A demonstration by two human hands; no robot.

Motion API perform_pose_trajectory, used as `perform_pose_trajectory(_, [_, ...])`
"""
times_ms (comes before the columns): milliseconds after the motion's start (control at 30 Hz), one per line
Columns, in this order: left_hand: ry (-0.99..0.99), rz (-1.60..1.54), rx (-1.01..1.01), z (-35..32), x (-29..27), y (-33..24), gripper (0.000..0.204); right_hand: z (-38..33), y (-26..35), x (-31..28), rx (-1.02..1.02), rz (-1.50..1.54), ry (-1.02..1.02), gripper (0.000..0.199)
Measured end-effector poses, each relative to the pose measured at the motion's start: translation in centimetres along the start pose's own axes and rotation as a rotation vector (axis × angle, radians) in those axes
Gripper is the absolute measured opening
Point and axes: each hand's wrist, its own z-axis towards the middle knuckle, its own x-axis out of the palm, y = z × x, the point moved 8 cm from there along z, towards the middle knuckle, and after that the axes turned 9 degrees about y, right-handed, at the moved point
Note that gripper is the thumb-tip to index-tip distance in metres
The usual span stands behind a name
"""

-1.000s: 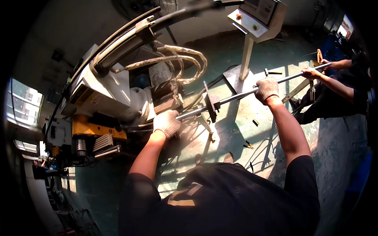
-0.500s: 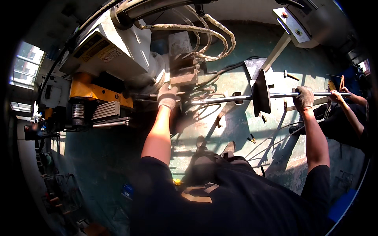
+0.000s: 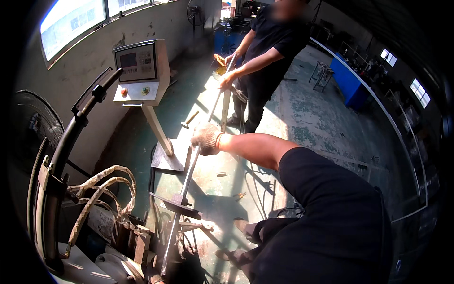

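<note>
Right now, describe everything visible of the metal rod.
The metal rod is long, thin and shiny silver-grey. It slants up and rightward through the picture. The gloved right hand is closed around it partway, a co-worker's hands hold its far part, and it seems to pass through a dark plate nearer the near end. Whether the left hand touches it is unclear.

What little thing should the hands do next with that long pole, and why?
Perhaps the beige-gloved left hand could close around the near end of the long silver metal rod. It's beside that end, though I can't tell whether they touch. The beige-gloved right hand grips farther along, and another person's hands hold the far part.
</note>
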Motion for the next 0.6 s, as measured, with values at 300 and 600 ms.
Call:
perform_pose_trajectory(300, [0.012,0.035,-0.061,2.9,2.3,2.5,0.032,-0.4,-0.1,0.3,-0.034,-0.022,-0.039,0.025])
perform_pose_trajectory(600, [0.006,0.037,-0.099,4.9,4.2,5.4,0.026,-0.1,0.3,-0.4,-0.07,-0.003,-0.092,0.019])
